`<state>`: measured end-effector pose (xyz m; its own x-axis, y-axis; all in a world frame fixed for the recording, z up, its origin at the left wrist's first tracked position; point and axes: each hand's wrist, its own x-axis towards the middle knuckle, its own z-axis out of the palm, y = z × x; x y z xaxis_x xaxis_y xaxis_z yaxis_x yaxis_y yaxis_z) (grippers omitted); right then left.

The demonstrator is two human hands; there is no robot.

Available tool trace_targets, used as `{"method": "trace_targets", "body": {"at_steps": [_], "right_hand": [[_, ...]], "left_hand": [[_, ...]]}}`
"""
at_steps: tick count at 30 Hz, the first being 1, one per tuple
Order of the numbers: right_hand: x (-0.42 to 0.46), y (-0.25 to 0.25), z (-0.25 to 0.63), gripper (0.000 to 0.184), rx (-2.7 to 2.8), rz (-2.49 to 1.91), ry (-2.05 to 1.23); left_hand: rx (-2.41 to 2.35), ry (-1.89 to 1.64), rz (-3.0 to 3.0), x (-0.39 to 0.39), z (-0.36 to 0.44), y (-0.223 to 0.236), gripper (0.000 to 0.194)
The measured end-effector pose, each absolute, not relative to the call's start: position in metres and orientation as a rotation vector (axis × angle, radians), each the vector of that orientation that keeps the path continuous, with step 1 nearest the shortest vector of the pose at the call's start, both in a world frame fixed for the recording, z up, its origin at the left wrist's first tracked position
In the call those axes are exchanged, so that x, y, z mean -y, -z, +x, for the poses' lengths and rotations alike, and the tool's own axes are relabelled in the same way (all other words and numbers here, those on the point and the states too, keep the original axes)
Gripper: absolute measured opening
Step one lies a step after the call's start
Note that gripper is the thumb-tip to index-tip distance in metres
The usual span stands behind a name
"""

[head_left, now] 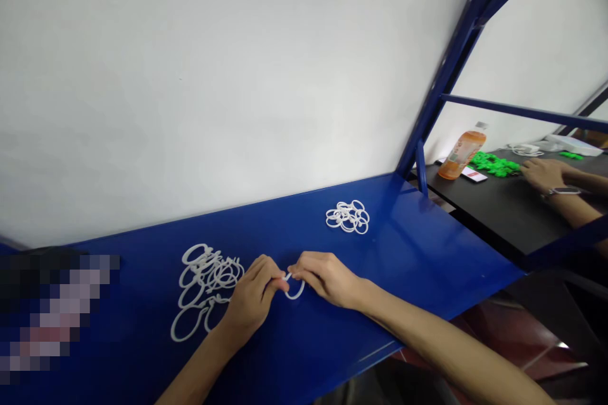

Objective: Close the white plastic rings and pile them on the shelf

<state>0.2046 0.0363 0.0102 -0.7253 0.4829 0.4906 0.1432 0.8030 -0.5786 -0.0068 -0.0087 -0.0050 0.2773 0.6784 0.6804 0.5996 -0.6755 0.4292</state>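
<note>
Between my two hands is a white plastic ring, its loop hanging below my fingertips. My left hand pinches one side of it with thumb and forefinger. On the other side, my right hand is closed in a pinch at the top of the same ring. Fingers partly hide the spot where the two sides meet. Just left of my left hand lies a loose pile of larger white rings on the blue table. A smaller cluster of white rings rests farther back, right of centre.
A white wall backs the table, and a blue metal frame rises at its right end. Beyond it, a dark table carries an orange drink bottle, a phone and green pieces. Another person's hands are there.
</note>
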Motion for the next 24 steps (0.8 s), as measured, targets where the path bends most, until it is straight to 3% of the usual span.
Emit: {"method": "trace_targets", "body": {"at_steps": [4,8,12,16,24], "right_hand": [[-0.038,-0.007,0.204,0.028,2.464,-0.467,-0.578],[-0.054,-0.009,0.212,0.023,2.404,-0.696,-0.500],[-0.089,-0.014,0.253,0.019,2.111,-1.173,-0.233],[-0.113,-0.014,0.293,0.013,1.938,-1.409,-0.188],[-0.110,-0.018,0.297,0.007,1.958,-1.438,-0.303]], "left_hand": [[-1.273,-1.235,2.463,0.005,-0.006,0.008,0.026],[-1.525,-0.973,2.529,-0.003,-0.029,0.003,0.015],[-2.069,-0.661,2.452,-0.008,-0.069,-0.004,0.033],[-2.215,-0.320,2.380,-0.009,-0.087,-0.003,0.040],[-2.155,-0.437,2.431,-0.010,-0.084,0.005,0.040]]}}
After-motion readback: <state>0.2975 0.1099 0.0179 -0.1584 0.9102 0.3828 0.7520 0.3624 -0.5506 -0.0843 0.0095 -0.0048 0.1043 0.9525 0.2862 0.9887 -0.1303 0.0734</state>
